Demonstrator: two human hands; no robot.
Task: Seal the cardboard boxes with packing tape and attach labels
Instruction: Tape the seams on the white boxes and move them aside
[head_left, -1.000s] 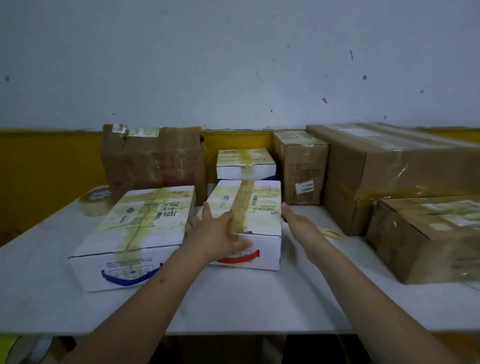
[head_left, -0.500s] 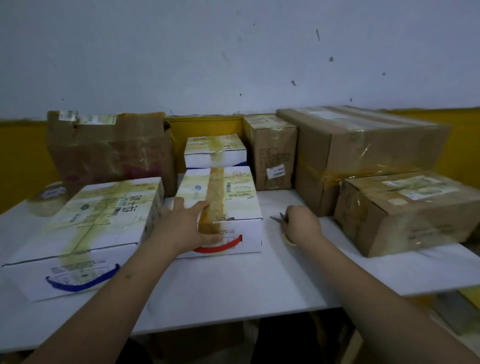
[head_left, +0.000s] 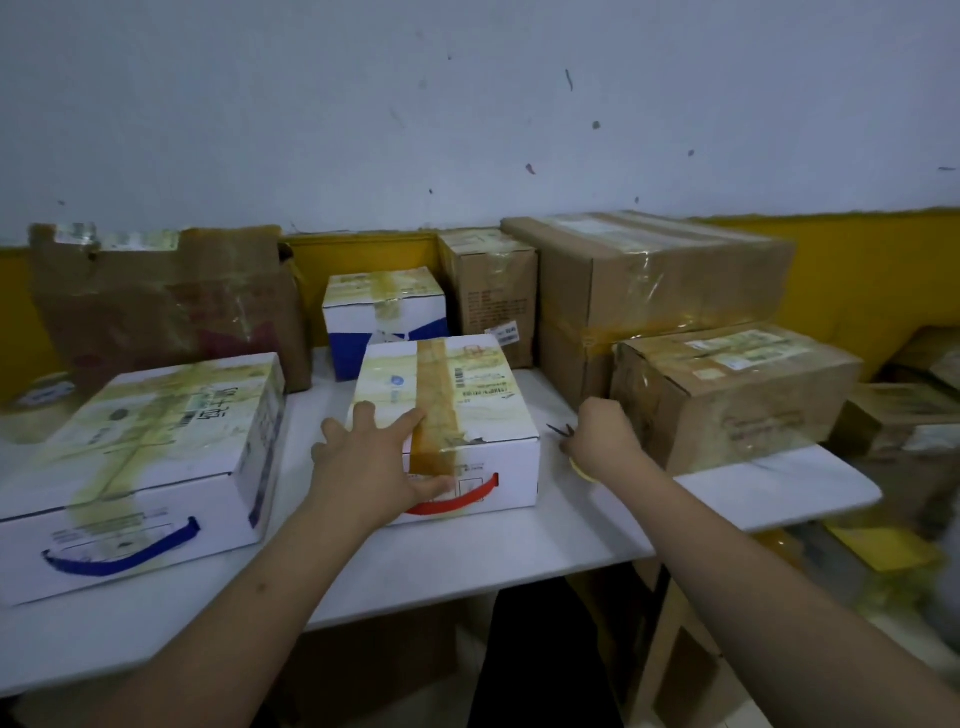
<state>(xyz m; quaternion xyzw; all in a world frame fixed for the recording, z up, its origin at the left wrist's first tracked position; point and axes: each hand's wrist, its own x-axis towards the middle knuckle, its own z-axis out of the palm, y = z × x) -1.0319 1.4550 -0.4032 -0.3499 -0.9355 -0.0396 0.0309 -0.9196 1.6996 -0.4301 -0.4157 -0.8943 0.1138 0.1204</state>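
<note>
As before, left hand (head_left: 371, 462) atop taped box (head_left: 483, 395).

My right hand (head_left: 602, 441) is leaving the right side of the small white box (head_left: 447, 415) and curling its fingers round the scissors (head_left: 563, 432) on the desk (head_left: 467, 551) just right of that box. My left hand (head_left: 374, 462) is sliding down the box's near left corner, thumb reaching onto its front face.

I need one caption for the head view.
Left hand presses tape on white box; right hand grips scissors.
</note>
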